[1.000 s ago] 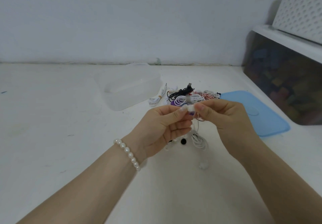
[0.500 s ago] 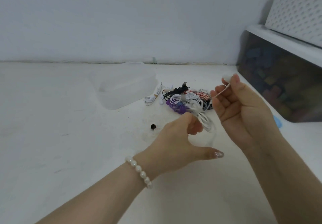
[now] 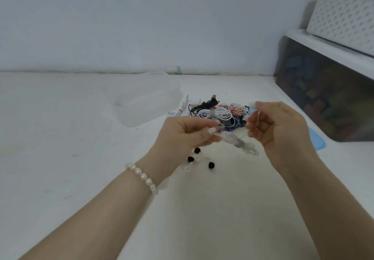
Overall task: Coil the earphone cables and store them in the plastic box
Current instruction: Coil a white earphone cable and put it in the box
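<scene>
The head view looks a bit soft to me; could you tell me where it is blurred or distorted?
Head view: motion blur smears the white earphone cable between the left hand and right hand; the clear plastic box fades into the pale table; wide-angle distortion bends the wall edge; lighting is flat, with faint shadows.

I looked for writing and found none that I could read. The clear plastic box (image 3: 147, 106) carried no label or brand that I could make out, and the coiled cables (image 3: 218, 114) and the blue lid (image 3: 316, 141) showed no print either. The dark bin (image 3: 323, 97) at the right held coloured shapes too blurred for me to tell any letters or numbers.
</scene>
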Action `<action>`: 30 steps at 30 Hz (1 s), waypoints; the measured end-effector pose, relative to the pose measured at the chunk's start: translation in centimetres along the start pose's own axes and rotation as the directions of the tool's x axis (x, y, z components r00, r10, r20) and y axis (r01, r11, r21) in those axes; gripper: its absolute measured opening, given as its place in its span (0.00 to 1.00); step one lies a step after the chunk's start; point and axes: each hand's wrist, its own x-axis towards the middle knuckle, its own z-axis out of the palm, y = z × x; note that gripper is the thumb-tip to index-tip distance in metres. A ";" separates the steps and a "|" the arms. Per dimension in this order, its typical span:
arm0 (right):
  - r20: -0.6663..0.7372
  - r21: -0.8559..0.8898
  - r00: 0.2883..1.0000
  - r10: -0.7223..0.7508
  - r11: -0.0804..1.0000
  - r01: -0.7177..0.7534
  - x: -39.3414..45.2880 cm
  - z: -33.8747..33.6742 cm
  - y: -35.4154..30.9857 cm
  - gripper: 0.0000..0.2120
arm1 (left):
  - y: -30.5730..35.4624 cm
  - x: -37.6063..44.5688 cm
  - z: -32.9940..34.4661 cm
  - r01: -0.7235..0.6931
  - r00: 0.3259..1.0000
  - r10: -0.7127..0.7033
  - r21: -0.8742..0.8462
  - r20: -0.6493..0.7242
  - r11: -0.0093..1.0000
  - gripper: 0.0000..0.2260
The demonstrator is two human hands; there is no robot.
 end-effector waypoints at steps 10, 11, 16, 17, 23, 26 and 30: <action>0.169 -0.752 0.981 0.094 0.655 0.066 0.1 -0.6 0.7 0.03 | -0.7 0.1 0.9 -0.045 0.999 0.045 0.163 0.002 0.986 0.09; 0.181 -0.770 0.978 0.106 0.633 0.074 0.2 -0.6 0.8 0.03 | -0.7 0.1 0.9 -0.042 0.999 0.041 0.181 0.008 0.983 0.10; 0.206 -0.782 0.977 0.054 0.609 0.131 0.3 -0.8 0.7 0.04 | -0.6 0.4 0.6 -0.040 0.998 0.049 0.210 -0.037 0.977 0.11; 0.200 -0.780 0.979 0.033 0.610 0.138 0.3 -0.9 0.6 0.04 | -0.6 0.5 0.5 -0.037 0.997 0.049 0.204 -0.053 0.978 0.11; 0.191 -0.793 0.981 -0.031 0.585 0.173 0.3 -1.1 0.4 0.10 | -0.9 0.7 0.6 -0.023 0.992 0.044 0.175 -0.120 0.984 0.09; 0.172 -0.749 0.975 -0.141 0.624 0.223 0.3 -1.0 0.4 0.12 | -0.9 0.7 0.9 -0.033 0.993 0.049 0.150 -0.103 0.988 0.08; 0.268 -0.560 0.952 -0.150 0.780 0.281 -0.2 -0.3 0.0 0.04 | -0.7 0.8 1.3 -0.062 0.995 0.066 0.055 -0.071 0.997 0.06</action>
